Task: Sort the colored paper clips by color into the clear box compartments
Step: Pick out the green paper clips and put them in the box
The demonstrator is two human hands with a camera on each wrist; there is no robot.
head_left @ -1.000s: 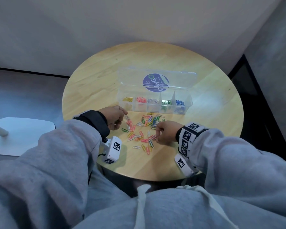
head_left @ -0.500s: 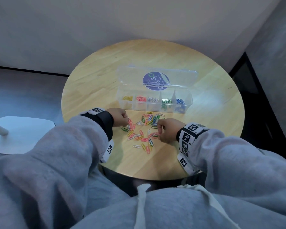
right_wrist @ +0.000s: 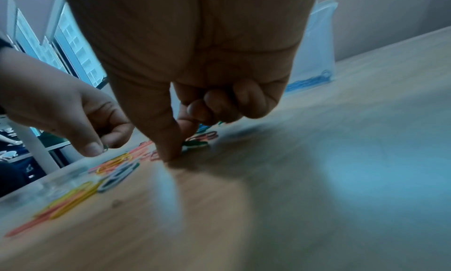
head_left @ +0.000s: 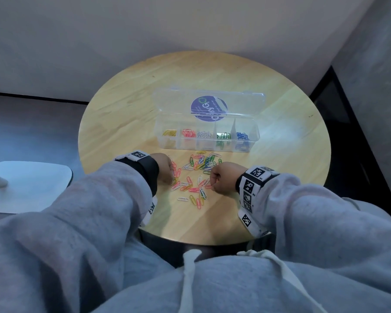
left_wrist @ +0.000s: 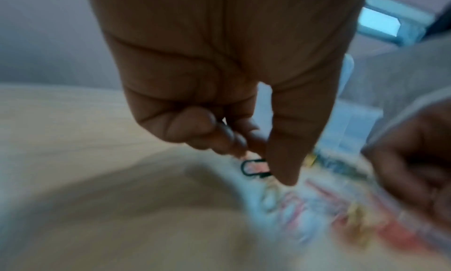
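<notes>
Both hands work the loose paper clips (head_left: 195,176) lying on the surface (head_left: 280,154) just before the clear box (head_left: 207,136): left hand (head_left: 165,168) pinches a dark clip (left_wrist: 253,168), right hand (head_left: 224,179) pinches down at the pile's right edge, contents indiscernible.

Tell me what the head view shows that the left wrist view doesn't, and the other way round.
Only the head view shows the whole clear box, its lid open, with yellow, red, white, green and blue clips in separate compartments, on the round table. Only the left wrist view shows the left hand close up, thumb and finger at a dark green clip; whether its grip has closed is unclear. Both show the loose clip pile and the right hand.
</notes>
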